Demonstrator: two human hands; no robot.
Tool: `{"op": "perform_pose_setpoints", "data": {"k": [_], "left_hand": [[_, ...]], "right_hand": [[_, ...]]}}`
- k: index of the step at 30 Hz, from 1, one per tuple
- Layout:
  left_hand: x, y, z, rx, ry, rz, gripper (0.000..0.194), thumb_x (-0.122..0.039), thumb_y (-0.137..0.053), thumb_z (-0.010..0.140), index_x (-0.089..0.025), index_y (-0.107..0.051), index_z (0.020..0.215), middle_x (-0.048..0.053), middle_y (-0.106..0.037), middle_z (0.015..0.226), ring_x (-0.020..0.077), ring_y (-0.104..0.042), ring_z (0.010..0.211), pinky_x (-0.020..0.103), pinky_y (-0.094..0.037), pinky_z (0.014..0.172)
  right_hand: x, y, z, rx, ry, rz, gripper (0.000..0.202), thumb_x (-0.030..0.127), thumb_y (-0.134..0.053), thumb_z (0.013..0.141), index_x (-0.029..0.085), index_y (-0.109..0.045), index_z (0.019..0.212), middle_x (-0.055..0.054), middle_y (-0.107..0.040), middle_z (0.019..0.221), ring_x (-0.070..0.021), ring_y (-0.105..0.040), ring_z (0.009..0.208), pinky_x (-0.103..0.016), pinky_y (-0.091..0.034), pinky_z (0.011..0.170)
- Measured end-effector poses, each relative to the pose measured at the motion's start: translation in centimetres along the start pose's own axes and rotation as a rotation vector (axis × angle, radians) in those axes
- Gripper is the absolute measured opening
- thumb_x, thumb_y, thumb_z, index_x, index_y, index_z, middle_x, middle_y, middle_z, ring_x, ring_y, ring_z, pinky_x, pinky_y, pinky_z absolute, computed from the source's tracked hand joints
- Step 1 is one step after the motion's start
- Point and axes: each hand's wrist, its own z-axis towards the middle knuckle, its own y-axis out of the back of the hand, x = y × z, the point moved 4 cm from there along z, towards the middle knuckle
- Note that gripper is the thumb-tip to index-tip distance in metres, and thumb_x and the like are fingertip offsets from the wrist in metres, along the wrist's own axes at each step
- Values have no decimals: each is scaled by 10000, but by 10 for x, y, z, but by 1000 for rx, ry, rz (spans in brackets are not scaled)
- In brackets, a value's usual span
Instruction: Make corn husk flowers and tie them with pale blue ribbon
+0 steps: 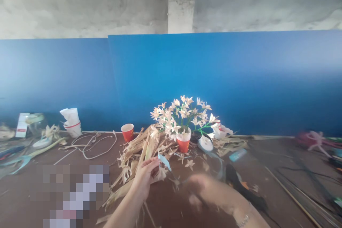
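Note:
My left hand [148,175] is closed at the lower middle, its fingertips pinching a light blue strip [165,162] that sticks out to the right. A pale husk flower [161,174] shows just under those fingers. To the right, my right hand [196,185] is smeared by motion, low over the brown table [165,208]; its fingers and anything in them cannot be made out. Beyond both hands, a bunch of cream flowers [184,114] on green stems stands in a red and white paper cup [183,142]. Loose flowers [189,164] lie around its base.
Dried husks [139,146] are piled left of the flowers. Behind them stands another red cup [128,133]. A white cable [93,149] lies at left. On the right are a tape roll [205,143], a blue packet [237,155], a black tool [244,188] and thin rods [292,197].

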Motion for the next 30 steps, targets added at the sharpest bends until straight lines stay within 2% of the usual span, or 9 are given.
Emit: {"op": "perform_pose_setpoints", "data": {"k": [4, 7, 13, 16, 19, 23, 26, 30], "left_hand": [[6, 3, 2, -30, 91, -64, 184, -162, -771, 529, -137, -636, 652, -15, -654, 572, 75, -586, 516, 162, -448, 529], [8, 2, 1, -33, 159, -84, 108, -153, -716, 606, -152, -621, 657, -21, -646, 532, 87, -599, 502, 177, -457, 520], [15, -3, -3, 60, 308, -153, 48, -166, -656, 701, -143, -625, 730, -7, -675, 560, 100, -621, 514, 183, -457, 481], [18, -4, -5, 54, 350, -209, 45, -147, -645, 721, -139, -615, 753, -20, -674, 559, 90, -624, 506, 177, -460, 465], [21, -7, -7, 62, 377, -236, 26, -138, -627, 743, -135, -602, 750, -21, -669, 548, 91, -624, 489, 183, -468, 458], [22, -9, -11, 69, 382, -188, 48, -149, -631, 744, -128, -595, 721, -9, -670, 561, 91, -634, 505, 176, -475, 480], [22, -9, -10, 84, 322, -127, 72, -140, -663, 711, -139, -591, 710, -14, -674, 582, 91, -646, 539, 157, -464, 489], [22, -8, -7, 117, 259, -60, 113, -159, -698, 673, -145, -586, 680, -14, -672, 589, 93, -646, 551, 150, -450, 495]], "right_hand": [[-3, -8, 9, -53, 92, 69, 286, 306, -645, 682, 180, -652, 938, -15, -665, 801, -95, -587, 602, -179, -427, 534], [-1, -9, 11, -99, 152, 71, 265, 334, -618, 718, 189, -651, 937, -11, -666, 784, -104, -592, 617, -199, -443, 566], [-3, -11, 18, -161, 192, 60, 375, 408, -664, 683, 171, -630, 972, -22, -671, 799, -133, -605, 668, -231, -470, 608], [-5, -16, 24, -187, 262, 109, 418, 443, -667, 674, 157, -628, 977, -38, -666, 813, -155, -604, 703, -252, -481, 625], [-4, -23, 27, -186, 325, 143, 403, 416, -653, 699, 157, -624, 1005, -43, -664, 822, -165, -600, 718, -268, -486, 646], [6, -28, 25, -228, 401, 145, 364, 319, -666, 690, 149, -629, 1010, -25, -653, 756, -179, -596, 755, -287, -484, 714], [13, -28, 21, -255, 437, 143, 336, 299, -644, 710, 147, -639, 1010, -36, -661, 801, -183, -595, 791, -302, -473, 775], [18, -29, 17, -253, 447, 140, 344, 280, -636, 719, 155, -632, 1040, -36, -669, 829, -179, -599, 785, -291, -473, 770]]}}
